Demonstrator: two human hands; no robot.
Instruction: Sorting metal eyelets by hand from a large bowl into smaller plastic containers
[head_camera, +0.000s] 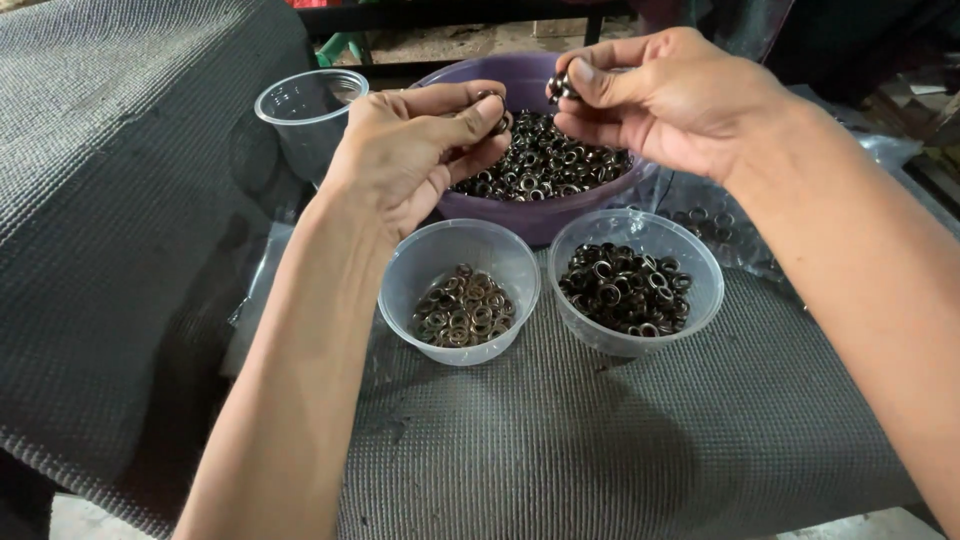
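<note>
My left hand (420, 150) is curled over the purple bowl (545, 222), pinching small dark metal rings (500, 118) between thumb and fingers. My right hand (665, 95) hovers over the same bowl and grips a few dark rings (558, 88) at its fingertips. The purple bowl holds a heap of dark metal rings (545, 160). In front of it stand two clear plastic cups: the left cup (458, 275) holds several flatter brownish rings, the right cup (635, 280) holds darker rings.
An empty clear plastic cup (308, 105) stands at the back left. A clear plastic bag (715, 215) with rings lies right of the purple bowl. Everything rests on a dark ribbed mat (560, 440). Its front edge runs along the bottom.
</note>
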